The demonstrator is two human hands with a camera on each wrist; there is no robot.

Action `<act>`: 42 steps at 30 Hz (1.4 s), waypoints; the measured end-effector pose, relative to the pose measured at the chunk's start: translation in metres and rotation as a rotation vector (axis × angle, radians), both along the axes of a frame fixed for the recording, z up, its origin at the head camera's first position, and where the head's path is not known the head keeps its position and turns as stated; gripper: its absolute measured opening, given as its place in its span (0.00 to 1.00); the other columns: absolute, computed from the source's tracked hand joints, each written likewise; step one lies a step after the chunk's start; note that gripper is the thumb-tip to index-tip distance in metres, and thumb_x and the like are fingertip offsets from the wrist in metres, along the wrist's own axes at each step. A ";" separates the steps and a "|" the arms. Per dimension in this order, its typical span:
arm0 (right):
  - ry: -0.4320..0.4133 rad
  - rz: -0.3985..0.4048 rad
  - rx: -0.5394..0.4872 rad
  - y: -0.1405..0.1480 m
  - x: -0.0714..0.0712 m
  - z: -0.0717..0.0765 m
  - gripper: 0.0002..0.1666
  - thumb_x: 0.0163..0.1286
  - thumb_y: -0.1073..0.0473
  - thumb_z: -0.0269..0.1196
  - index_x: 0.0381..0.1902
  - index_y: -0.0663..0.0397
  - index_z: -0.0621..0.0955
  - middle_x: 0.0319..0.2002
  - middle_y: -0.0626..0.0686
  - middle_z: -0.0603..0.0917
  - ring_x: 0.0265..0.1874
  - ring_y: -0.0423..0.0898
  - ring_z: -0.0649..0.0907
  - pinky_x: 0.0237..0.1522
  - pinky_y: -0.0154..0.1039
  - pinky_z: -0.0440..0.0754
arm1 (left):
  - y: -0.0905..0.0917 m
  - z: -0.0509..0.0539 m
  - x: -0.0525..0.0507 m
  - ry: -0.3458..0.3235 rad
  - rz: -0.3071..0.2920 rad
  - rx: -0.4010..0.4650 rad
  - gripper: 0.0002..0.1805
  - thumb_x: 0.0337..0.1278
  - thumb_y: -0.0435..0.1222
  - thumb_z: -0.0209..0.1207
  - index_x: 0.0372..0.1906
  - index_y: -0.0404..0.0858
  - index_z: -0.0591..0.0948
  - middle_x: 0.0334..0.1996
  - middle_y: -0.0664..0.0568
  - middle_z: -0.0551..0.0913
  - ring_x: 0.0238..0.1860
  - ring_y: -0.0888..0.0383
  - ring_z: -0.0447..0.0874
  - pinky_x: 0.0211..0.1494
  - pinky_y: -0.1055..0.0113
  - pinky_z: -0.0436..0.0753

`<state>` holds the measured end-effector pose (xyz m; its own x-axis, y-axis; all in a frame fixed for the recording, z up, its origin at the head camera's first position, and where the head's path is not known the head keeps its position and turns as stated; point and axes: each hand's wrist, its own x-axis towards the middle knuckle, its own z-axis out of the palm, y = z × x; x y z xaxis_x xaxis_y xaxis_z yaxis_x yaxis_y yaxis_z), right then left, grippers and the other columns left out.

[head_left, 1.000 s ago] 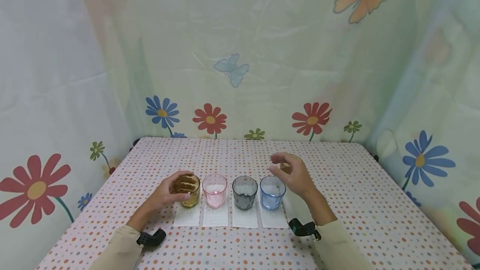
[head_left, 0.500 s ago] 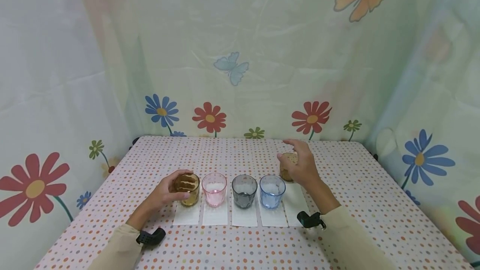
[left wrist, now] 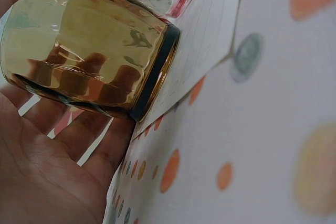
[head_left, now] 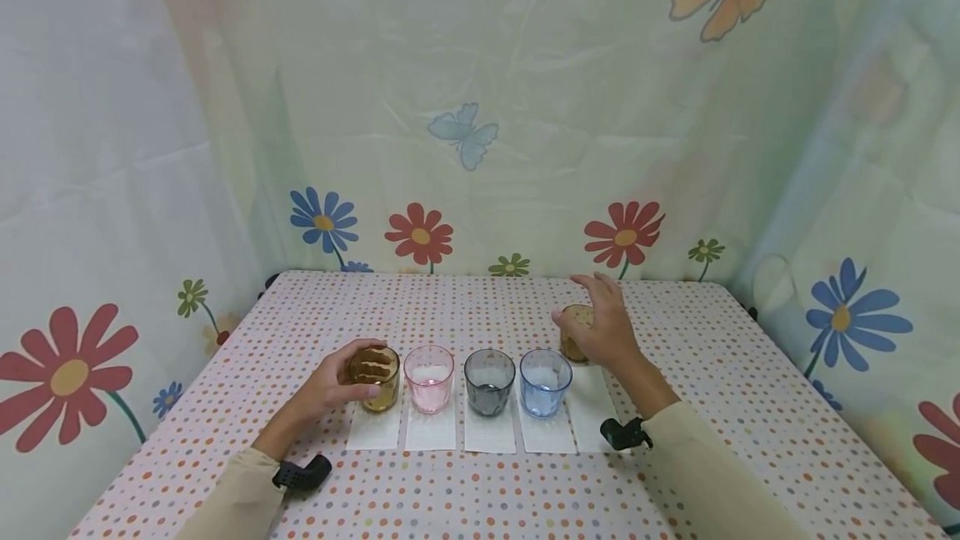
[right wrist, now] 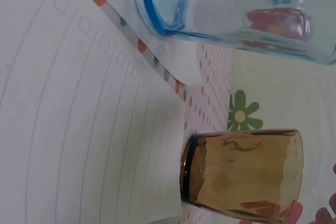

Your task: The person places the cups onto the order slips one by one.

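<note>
My left hand (head_left: pixel 330 380) curls round the left amber glass (head_left: pixel 386 395), which stands on a white lined paper strip; in the left wrist view its fingers show through the glass (left wrist: pixel 89 40). My right hand (head_left: pixel 611 328), thumb and fingers spread apart, is beside a brown glass (head_left: pixel 573 348) at the far end of the rightmost paper strip (head_left: pixel 592 407). That brown glass (right wrist: pixel 241 174) stands upright, with no fingers seen on it in the right wrist view. Between the hands stand a pink glass (head_left: pixel 430 386), a grey glass (head_left: pixel 490 386) and a blue glass (head_left: pixel 545 386).
The pink, grey and blue glasses each stand on a paper strip, in a row with the left amber glass. A dotted cloth covers the table (head_left: pixel 420 498). Behind it hangs a flowered curtain (head_left: pixel 525 190). Each wrist wears a black device (head_left: pixel 302 474).
My right hand has moved right and away from me, spreading its fingers beside the brown glass and uncovering the rightmost paper strip. The left hand stays on its glass.
</note>
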<state>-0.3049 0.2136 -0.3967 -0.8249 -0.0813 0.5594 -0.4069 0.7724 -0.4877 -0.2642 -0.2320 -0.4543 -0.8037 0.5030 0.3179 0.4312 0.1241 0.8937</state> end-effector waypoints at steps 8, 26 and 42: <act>-0.082 -0.037 -0.013 0.003 -0.007 -0.006 0.48 0.63 0.45 0.70 0.74 0.58 0.65 0.75 0.64 0.64 0.75 0.65 0.58 0.69 0.74 0.57 | -0.001 0.003 0.001 -0.002 -0.011 0.011 0.34 0.62 0.31 0.63 0.72 0.32 0.66 0.61 0.30 0.77 0.60 0.32 0.78 0.60 0.61 0.82; -0.377 -0.099 -0.234 0.007 -0.021 -0.026 0.56 0.71 0.38 0.64 0.81 0.59 0.49 0.79 0.68 0.50 0.77 0.68 0.54 0.74 0.68 0.55 | 0.000 0.001 0.001 0.000 -0.006 0.007 0.34 0.62 0.31 0.63 0.72 0.33 0.66 0.61 0.31 0.77 0.60 0.34 0.78 0.61 0.62 0.82; -0.415 -0.081 -0.369 0.009 -0.023 -0.041 0.56 0.59 0.36 0.74 0.76 0.57 0.64 0.71 0.65 0.68 0.68 0.64 0.70 0.66 0.60 0.73 | -0.001 0.002 0.001 0.001 -0.001 0.003 0.34 0.61 0.31 0.63 0.72 0.33 0.67 0.61 0.31 0.77 0.60 0.37 0.80 0.60 0.62 0.82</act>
<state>-0.3281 0.2229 -0.4373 -0.9773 0.1315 0.1659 -0.0695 0.5409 -0.8382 -0.2628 -0.2325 -0.4528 -0.8028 0.5031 0.3200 0.4319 0.1206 0.8938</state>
